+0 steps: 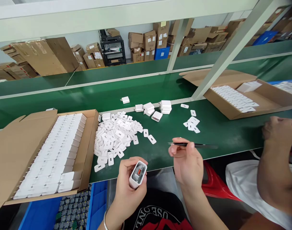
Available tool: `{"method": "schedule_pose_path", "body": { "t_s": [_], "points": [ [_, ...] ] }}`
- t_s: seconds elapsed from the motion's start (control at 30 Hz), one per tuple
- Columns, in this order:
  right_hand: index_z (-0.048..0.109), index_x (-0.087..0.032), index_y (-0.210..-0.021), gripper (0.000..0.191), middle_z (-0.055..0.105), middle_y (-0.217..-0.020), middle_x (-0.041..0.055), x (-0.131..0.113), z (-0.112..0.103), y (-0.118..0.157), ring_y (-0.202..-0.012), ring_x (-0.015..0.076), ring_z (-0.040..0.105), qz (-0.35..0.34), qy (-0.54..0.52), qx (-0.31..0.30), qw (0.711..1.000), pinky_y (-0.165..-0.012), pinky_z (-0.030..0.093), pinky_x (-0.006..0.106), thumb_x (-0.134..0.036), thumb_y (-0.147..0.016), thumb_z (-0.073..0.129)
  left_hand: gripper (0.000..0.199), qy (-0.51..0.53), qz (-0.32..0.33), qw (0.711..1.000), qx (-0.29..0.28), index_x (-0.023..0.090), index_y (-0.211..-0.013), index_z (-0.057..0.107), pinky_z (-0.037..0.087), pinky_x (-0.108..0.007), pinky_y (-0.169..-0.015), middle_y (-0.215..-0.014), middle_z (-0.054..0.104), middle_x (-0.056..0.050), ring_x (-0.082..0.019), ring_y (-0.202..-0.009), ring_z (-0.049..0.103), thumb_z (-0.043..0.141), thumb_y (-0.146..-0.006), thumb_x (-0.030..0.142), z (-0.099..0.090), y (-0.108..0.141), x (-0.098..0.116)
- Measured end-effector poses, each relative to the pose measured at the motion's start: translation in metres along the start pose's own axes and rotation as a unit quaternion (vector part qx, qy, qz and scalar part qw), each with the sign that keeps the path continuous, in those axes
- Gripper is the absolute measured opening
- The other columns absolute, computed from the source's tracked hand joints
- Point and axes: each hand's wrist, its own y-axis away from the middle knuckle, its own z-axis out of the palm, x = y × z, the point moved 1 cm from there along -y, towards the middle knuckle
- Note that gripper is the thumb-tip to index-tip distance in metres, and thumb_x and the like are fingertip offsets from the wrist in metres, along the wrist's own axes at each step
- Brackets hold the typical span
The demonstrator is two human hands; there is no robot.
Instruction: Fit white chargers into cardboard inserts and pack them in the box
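My left hand [128,185] is closed around a white charger housing [135,182], its open end facing up with an orange-red port part visible inside. My right hand [188,159] pinches black tweezers [196,145] whose tips point left, apart from the housing. Beyond my left hand lies a heap of small white slotted cover plates [117,134] on the green bench. Several white plug chargers [149,108] stand behind the heap, and a few more cover plates [192,123] lie beyond my right hand.
An open carton [88,153] filled with rows of white chargers stands at left, above a blue bin [96,204] holding circuit boards. Another open carton [229,108] is at back right, near a co-worker's arm [275,159]. A slanted metal post [222,64] rises behind the bench.
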Motion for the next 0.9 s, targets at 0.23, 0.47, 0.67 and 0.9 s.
{"method": "schedule_pose_path", "body": {
  "t_s": [0.23, 0.47, 0.67, 0.9],
  "points": [
    [0.07, -0.025, -0.108, 0.013, 0.07, -0.094, 0.0035, -0.016, 0.016, 0.042, -0.079, 0.0154, 0.069, -0.021, 0.029, -0.162, 0.986, -0.068, 0.058, 0.03, -0.021, -0.103, 0.06, 0.034, -0.002, 0.032, 0.999, -0.023, 0.027, -0.123, 0.049, 0.056, -0.029, -0.08, -0.117, 0.061, -0.008, -0.017, -0.096, 0.064, 0.057, -0.095, 0.009, -0.002, 0.002, 0.005],
    [0.065, -0.025, -0.102, 0.014, 0.06, -0.072, -0.0019, -0.018, 0.028, 0.051, -0.068, 0.0133, 0.06, -0.012, 0.004, -0.214, 0.977, -0.061, 0.052, 0.027, -0.02, -0.105, 0.053, 0.036, 0.003, 0.044, 0.999, -0.021, 0.027, -0.124, 0.049, 0.058, -0.034, -0.09, -0.117, 0.061, -0.008, -0.019, -0.108, 0.064, 0.058, -0.094, 0.009, -0.001, 0.005, 0.006],
    [0.065, -0.026, -0.101, 0.014, 0.062, -0.072, -0.0023, -0.019, 0.026, 0.052, -0.067, 0.0129, 0.061, -0.01, 0.05, -0.229, 0.972, -0.059, 0.049, 0.024, -0.017, -0.104, 0.054, 0.04, -0.018, 0.058, 0.998, -0.021, 0.027, -0.125, 0.049, 0.058, -0.031, -0.083, -0.116, 0.061, -0.008, -0.019, -0.105, 0.065, 0.058, -0.092, 0.006, -0.003, 0.004, 0.007],
    [0.065, -0.026, -0.101, 0.015, 0.062, -0.072, -0.0033, -0.017, 0.026, 0.051, -0.062, 0.0122, 0.058, -0.014, 0.076, -0.239, 0.968, -0.064, 0.051, 0.027, -0.016, -0.102, 0.056, 0.041, -0.027, 0.062, 0.998, -0.017, 0.027, -0.124, 0.049, 0.057, -0.029, -0.083, -0.115, 0.061, -0.008, -0.018, -0.105, 0.065, 0.057, -0.091, 0.004, -0.004, 0.002, 0.006]
  ]
}}
